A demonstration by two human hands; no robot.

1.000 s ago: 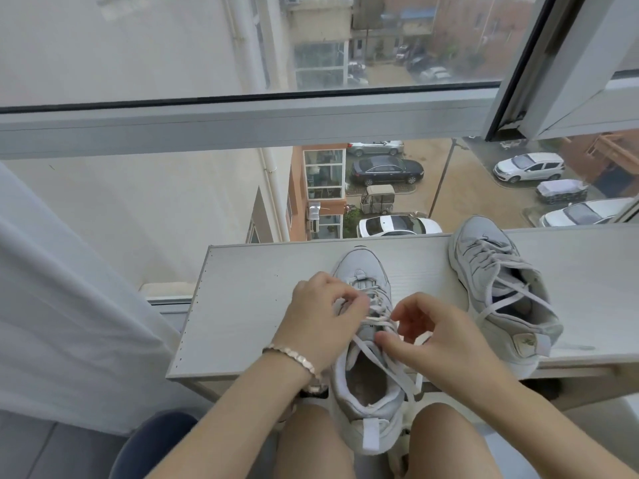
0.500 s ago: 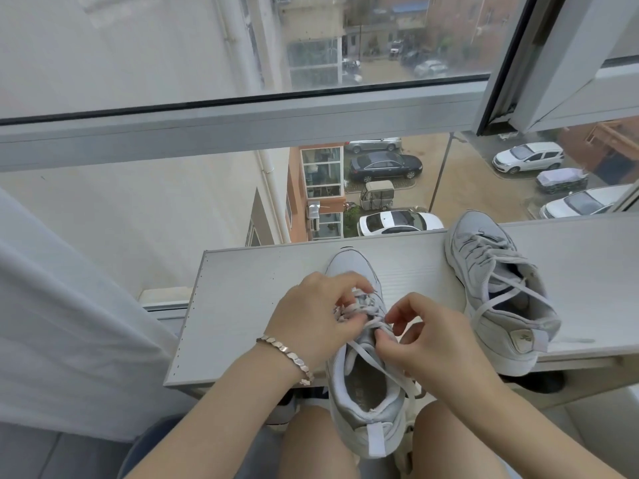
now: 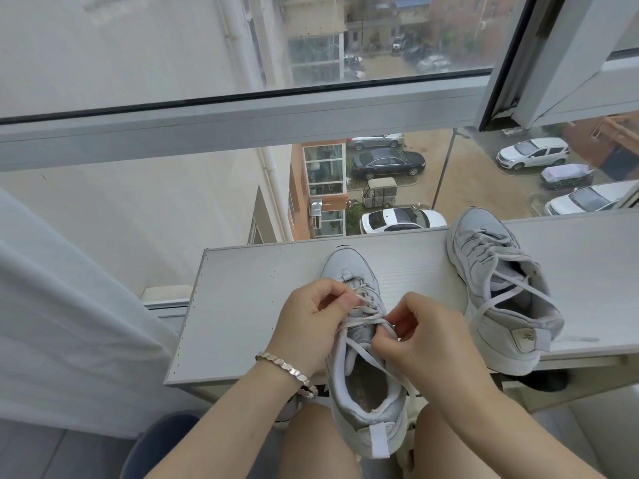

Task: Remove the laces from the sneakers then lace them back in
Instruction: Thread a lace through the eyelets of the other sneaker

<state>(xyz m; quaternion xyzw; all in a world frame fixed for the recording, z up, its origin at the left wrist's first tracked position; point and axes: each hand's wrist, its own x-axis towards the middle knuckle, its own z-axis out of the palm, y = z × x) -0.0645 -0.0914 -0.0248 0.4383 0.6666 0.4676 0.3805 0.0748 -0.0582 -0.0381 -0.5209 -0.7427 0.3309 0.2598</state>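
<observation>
We pinch the flat white lace (image 3: 367,319) of the pale grey sneaker (image 3: 370,409) in both grips, left hand (image 3: 311,326) and right hand (image 3: 423,345), at its middle eyelets. Right of the grip, the second grey sneaker (image 3: 501,299) lies laced on the pale surface (image 3: 249,305); most work appears outstanding.

near sneaker (image 3: 367,434): pale grey, toe away | laces (image 3: 367,314): loose, threaded | right sneaker (image 3: 491,271): laced, upright

Near sneaker (image 3: 345,274): pale grey leather-look upper, smooth, matt; soft cloth lining. Laces (image 3: 363,318): flat woven cloth, off-white. 2nd sneaker (image 3: 498,295): same matt grey, fabric tongue. Surface (image 3: 249,305): pale laminate, fine ribbed grain, matt. Bracelet (image 3: 287,369) on my left wrist: shiny metal links. Curtain (image 3: 69,323): sheer white cloth. Window frame (image 3: 242,122): smooth, satin grey.
</observation>
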